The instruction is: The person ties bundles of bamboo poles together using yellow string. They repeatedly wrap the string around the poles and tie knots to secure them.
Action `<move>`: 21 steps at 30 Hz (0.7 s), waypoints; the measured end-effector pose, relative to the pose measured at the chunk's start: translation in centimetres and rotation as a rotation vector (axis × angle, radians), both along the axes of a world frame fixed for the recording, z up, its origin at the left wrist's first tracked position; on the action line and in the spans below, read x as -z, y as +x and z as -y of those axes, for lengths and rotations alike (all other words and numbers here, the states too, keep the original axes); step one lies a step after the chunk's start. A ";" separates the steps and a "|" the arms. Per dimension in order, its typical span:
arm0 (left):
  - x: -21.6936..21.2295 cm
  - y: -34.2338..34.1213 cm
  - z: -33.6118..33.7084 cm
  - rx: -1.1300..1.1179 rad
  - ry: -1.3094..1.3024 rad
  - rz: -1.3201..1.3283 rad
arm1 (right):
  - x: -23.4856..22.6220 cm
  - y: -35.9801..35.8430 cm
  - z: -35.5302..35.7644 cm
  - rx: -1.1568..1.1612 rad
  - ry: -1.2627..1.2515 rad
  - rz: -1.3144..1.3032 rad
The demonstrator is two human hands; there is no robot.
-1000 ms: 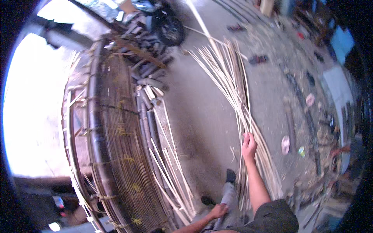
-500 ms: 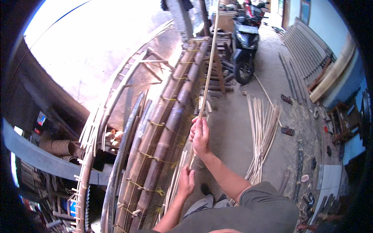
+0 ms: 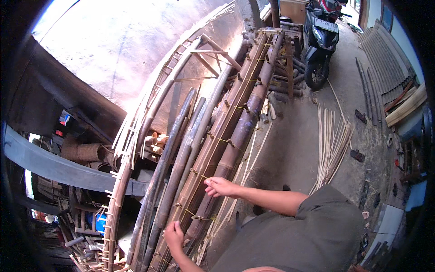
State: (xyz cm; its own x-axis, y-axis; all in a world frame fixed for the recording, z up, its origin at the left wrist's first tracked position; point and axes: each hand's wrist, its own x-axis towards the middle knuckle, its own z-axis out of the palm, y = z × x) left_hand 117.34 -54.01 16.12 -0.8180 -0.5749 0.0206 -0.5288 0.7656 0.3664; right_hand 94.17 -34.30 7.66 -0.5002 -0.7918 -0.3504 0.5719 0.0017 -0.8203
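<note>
Two thick brown bamboo poles (image 3: 237,152) lie side by side, bound at intervals with yellow ties (image 3: 198,173). My right hand (image 3: 219,187) is over these poles, fingers curled and thumb pressed to the forefinger beside one of the ties. Whatever its fingertips may pinch is too small to make out. Nearer to me and further left, my left hand (image 3: 174,236) hovers at the poles' near part with curled fingers and thumb up; its grip is partly hidden. Pale bamboo strips (image 3: 248,170) lie along the right side of the poles.
A bundle of pale strips (image 3: 331,147) fans out on the floor to the right. Beyond stands a motorcycle (image 3: 319,43). Left of the poles are dark bamboo poles (image 3: 170,136) and a curved bamboo frame (image 3: 152,109) with short pegs. Sandals (image 3: 357,156) lie near the right wall.
The long pale strip held upright in both hands has left them. Both hands have moved left, over the bound poles. My view has turned, so the scene sits further right.
</note>
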 end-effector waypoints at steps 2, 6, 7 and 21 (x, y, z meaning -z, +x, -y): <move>1.5 -0.4 2.5 -0.052 0.075 0.191 | 0.6 -2.4 -3.4 -0.121 -0.023 -0.033; 4.8 -3.1 5.3 -0.192 0.006 0.650 | 3.2 -8.8 -11.9 -0.027 0.061 -0.141; 5.0 -5.1 4.6 -0.231 -0.063 0.603 | 4.3 -10.6 -14.4 0.011 0.087 -0.166; 0.1 -67.9 -32.6 0.521 0.256 -0.202 | 2.3 -38.9 -41.9 0.382 0.223 -0.350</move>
